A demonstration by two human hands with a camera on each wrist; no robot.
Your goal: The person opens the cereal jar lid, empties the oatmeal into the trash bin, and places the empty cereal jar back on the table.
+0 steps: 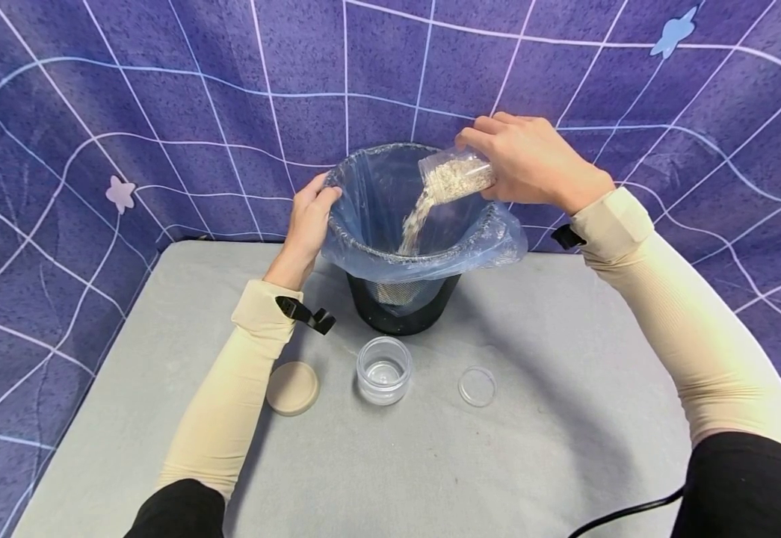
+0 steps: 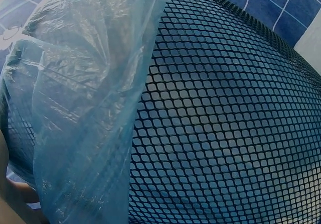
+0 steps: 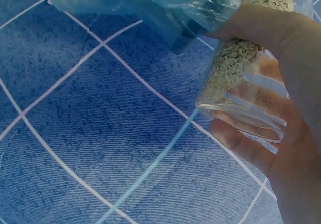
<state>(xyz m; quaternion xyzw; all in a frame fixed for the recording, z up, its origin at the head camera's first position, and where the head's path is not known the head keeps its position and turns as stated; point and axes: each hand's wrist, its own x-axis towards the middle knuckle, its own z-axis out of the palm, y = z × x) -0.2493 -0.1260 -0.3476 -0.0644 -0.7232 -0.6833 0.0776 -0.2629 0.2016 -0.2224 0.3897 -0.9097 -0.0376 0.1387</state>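
Right hand [image 1: 531, 161] grips a clear jar [image 1: 456, 175], fingers and thumb wrapped round its body, tipped mouth-down over the bin opening. Jar sits at the fingertip end of the hand, projecting to the left of it and above the right side of the rim. Pale oat-like grain [image 1: 454, 179] fills the lower side of the jar, and a stream of it falls from the mouth into the blue plastic liner [image 1: 377, 202]. Right wrist view: fingers [image 3: 241, 141] curled beneath the jar [image 3: 241, 88], thumb across the upper side, grain [image 3: 228, 68] packed toward the mouth end, a fold of the liner [image 3: 150, 3] just above.

Left hand [image 1: 309, 220] rests on the left side of the rim, fingers curled over the liner edge, thumb on the outside. Left wrist view: black mesh wastebasket [image 2: 225, 123] close up, liner [image 2: 85, 98] draped over the outside of the mesh; only a sliver of the hand shows at the lower left edge.

Wastebasket [image 1: 400, 306] stands upright on the grey table [image 1: 565, 418], toward its far edge. In front of it, apart from both hands: a second small clear jar [image 1: 383, 370], open and upright; a tan round lid [image 1: 292, 388] to its left; a clear round lid [image 1: 477, 386] to its right. Neither lid touches the jar.
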